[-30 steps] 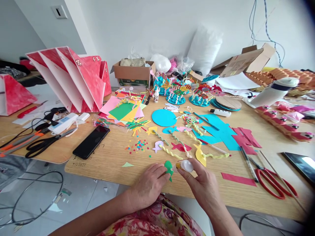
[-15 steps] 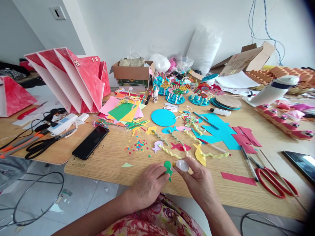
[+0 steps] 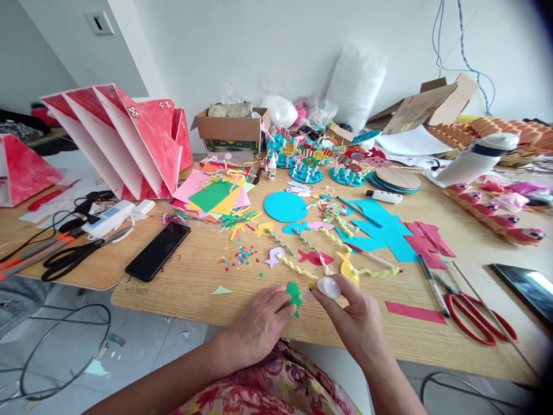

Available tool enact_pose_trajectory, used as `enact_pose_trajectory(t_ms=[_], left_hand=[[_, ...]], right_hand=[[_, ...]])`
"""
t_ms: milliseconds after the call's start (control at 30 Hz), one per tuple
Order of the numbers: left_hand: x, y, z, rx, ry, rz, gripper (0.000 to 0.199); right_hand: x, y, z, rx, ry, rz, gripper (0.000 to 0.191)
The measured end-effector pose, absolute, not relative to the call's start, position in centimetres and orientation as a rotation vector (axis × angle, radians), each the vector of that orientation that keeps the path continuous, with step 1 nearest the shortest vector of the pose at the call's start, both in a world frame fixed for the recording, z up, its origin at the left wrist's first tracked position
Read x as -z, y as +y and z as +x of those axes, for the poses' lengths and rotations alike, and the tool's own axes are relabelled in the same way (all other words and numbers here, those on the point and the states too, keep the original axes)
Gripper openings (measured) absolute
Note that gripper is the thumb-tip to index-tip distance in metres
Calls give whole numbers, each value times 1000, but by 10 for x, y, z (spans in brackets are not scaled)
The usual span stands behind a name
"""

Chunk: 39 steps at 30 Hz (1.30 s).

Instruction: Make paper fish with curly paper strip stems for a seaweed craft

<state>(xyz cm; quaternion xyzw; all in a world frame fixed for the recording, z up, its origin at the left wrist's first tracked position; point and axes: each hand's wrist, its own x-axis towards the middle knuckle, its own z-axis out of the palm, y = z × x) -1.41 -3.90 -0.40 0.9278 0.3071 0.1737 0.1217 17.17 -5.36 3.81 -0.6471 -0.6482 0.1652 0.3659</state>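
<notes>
Between the thumb and fingers of my left hand (image 3: pixel 264 320) is a small green paper fish (image 3: pixel 294 295), pinched near the table's front edge. My right hand (image 3: pixel 356 314) is closed on a small glue bottle (image 3: pixel 328 287) with a clear, rounded base; its nozzle points left at the fish, close to its edge. Whether the tip touches the paper I cannot tell. Beyond my hands lie a red paper fish (image 3: pixel 316 257), a lilac fish (image 3: pixel 275 257) and a yellow fish (image 3: pixel 348 270), with wavy yellow strips beside them. Small coloured dots (image 3: pixel 244 254) lie scattered to the left.
A black phone (image 3: pixel 158 252) and black scissors (image 3: pixel 71 257) lie on the left. Red-handled scissors (image 3: pixel 470 317), a pen (image 3: pixel 433 285) and a red paper strip (image 3: pixel 415 312) are on the right. A blue disc (image 3: pixel 286 206) lies mid-table, with finished blue-based crafts (image 3: pixel 306 173) behind.
My right hand has shifted slightly to the right, drawing the glue bottle a little away from the green fish. My left hand still holds the fish in nearly the same place.
</notes>
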Motion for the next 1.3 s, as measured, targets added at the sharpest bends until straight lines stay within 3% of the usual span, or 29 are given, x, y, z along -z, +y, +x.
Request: enact_pose_trajectory(t_ms=[933, 1300], left_hand=[[4, -40, -14, -538, 898, 2680, 24], [5, -40, -13, -542, 905, 2667, 23]], right_hand=[[-42, -46, 167, -633, -1801, -1551, 17], [-35, -48, 176, -722, -1615, -1608, 28]])
